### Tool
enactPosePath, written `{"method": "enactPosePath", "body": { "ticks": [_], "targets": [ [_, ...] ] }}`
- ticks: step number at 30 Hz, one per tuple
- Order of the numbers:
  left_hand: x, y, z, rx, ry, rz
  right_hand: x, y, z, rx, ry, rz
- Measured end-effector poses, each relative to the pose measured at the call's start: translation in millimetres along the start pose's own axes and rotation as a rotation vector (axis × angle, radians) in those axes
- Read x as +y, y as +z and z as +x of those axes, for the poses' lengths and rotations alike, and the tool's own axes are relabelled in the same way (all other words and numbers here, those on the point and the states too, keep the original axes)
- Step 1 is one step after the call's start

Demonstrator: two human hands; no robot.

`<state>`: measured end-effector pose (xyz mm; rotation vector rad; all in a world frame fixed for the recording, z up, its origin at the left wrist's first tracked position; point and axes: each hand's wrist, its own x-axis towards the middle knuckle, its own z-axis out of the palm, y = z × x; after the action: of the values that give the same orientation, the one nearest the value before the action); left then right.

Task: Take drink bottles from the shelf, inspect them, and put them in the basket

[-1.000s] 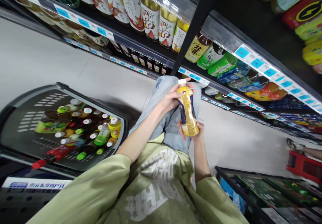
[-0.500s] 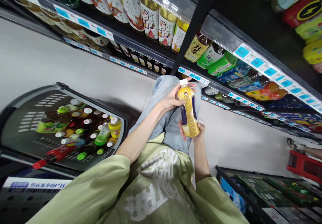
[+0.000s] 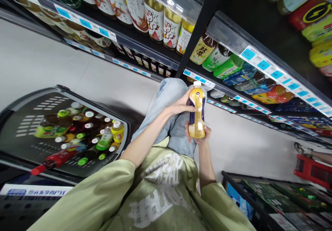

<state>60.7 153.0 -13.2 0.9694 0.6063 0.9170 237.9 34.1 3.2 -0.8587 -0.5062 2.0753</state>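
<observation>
A yellow drink bottle with a white cap and a dark purple label is held between both my hands, above my knees. My left hand grips its upper part from the left, thumb across the front and the other fingers hidden behind. Around the bottle's base, my right hand is closed, with the thumb on the right side and fingertips showing on the left. The bottle stands nearly upright in view, its printed side facing me.
At left stands a grey shopping basket with several drink bottles inside. Shelves of bottled drinks with price tags run across the top and right. Low at right are dark crates and a red object beside another person's foot.
The bottle has shifted slightly right and turned, showing more purple label on its right side. My left hand has moved right with it, and its fingers no longer show beyond the bottle.
</observation>
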Motion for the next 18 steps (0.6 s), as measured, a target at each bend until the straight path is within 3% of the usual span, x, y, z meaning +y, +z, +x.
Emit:
{"method": "enactPosePath", "body": {
  "ticks": [9,18],
  "targets": [
    [1.3,5.5,2.7,0.086,0.003,-0.040,-3.4,7.2,2.2,-0.004,0.017,-0.016],
    [-0.8,8.6,3.2,0.120,-0.017,-0.092,-5.9,11.9,2.7,0.082,0.051,-0.054]
  ]
}}
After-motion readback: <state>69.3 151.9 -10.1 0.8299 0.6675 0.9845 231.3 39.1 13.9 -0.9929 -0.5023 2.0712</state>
